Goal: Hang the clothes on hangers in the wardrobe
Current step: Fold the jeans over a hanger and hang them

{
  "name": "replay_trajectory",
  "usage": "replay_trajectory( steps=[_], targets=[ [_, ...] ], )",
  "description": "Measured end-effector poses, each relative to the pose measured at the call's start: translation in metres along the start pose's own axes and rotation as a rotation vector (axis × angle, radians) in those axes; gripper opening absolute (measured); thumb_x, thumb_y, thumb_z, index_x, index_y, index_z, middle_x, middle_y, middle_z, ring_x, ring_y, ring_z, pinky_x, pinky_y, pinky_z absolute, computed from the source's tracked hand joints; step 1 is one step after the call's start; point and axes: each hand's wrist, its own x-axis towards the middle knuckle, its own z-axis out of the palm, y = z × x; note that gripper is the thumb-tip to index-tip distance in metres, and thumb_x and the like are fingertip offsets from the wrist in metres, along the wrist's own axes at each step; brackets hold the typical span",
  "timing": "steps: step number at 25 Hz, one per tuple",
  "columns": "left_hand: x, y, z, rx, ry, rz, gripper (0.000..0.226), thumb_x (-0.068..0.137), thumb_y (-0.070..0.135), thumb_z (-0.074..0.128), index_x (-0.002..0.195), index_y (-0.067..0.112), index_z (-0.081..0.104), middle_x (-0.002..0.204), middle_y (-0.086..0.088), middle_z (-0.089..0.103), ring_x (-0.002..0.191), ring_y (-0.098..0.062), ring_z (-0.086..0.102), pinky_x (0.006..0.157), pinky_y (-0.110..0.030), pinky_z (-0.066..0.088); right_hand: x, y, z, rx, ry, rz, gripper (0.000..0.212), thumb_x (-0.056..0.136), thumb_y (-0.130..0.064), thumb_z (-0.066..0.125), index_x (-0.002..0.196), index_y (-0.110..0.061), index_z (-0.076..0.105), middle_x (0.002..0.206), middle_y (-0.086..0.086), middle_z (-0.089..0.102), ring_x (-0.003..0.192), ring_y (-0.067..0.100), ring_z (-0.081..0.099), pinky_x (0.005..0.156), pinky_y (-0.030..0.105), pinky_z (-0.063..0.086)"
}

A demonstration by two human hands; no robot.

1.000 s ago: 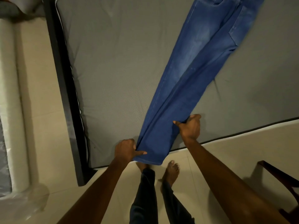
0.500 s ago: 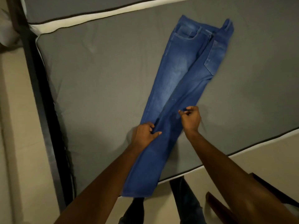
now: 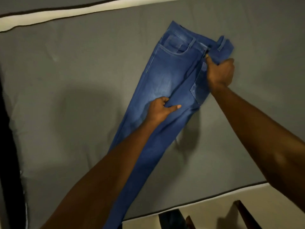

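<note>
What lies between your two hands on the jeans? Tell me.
Only blue denim of the jeans spans between the left hand and the right hand: the folded thigh section, seen in the head view.

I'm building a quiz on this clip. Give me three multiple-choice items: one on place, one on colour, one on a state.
1. Where do the jeans lie?
A on the mattress
B on a hanger
C on the floor

2. What colour are the jeans?
A black
B blue
C white

3. What does the right hand do?
A hangs idle
B points upward
C grips the jeans near the waistband

Answers:
1 A, grey mattress lies beneath them.
2 B, the denim is blue.
3 C, fingers curl around the fabric; the left hand pinches the thigh.
</note>
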Motion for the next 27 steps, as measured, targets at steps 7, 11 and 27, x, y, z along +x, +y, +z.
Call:
replay_trajectory(
  steps=[7, 11, 27],
  targets=[
    [0.039, 0.034, 0.025, -0.083, -0.062, 0.133, 0.046, 0.088, 0.031, 0.078, 0.058, 0.019, 0.046, 0.055, 0.006, 0.042, 0.055, -0.006, 0.037, 0.056, -0.033, 0.034, 0.062, -0.035, -0.008, -0.305, -0.159, -0.052, 0.039, 0.091, -0.033, 0.06, 0.119, -0.006, 0.065, 0.126, 0.014, 0.067, 0.113, 0.033, 0.066, 0.084, 0.038, 0.054],
    [0.031, 0.043, 0.01, -0.211, -0.022, 0.128, 0.042, 0.092, 0.028, 0.076, 0.064, 0.007, 0.051, 0.057, -0.005, 0.045, 0.06, -0.009, 0.043, 0.056, -0.038, 0.038, 0.062, -0.062, -0.016, -0.056, -0.098, -0.071, 0.034, 0.091, -0.028, 0.049, 0.107, -0.006, 0.068, 0.112, 0.011, 0.071, 0.102, 0.028, 0.068, 0.077, 0.034, 0.049],
    [0.057, -0.025, -0.114, -0.053, -0.046, -0.135, 0.029, 0.076, 0.034, 0.09, 0.085, 0.014, 0.072, 0.078, 0.005, 0.075, 0.071, -0.002, 0.07, 0.069, -0.021, 0.057, -0.008, -0.018, 0.081, -0.56, -0.389, -0.846, 0.079, 0.1, -0.065, 0.043, 0.159, -0.015, 0.028, 0.166, 0.02, 0.023, 0.153, 0.039, 0.02, 0.12, 0.057, 0.02]
  ],
)
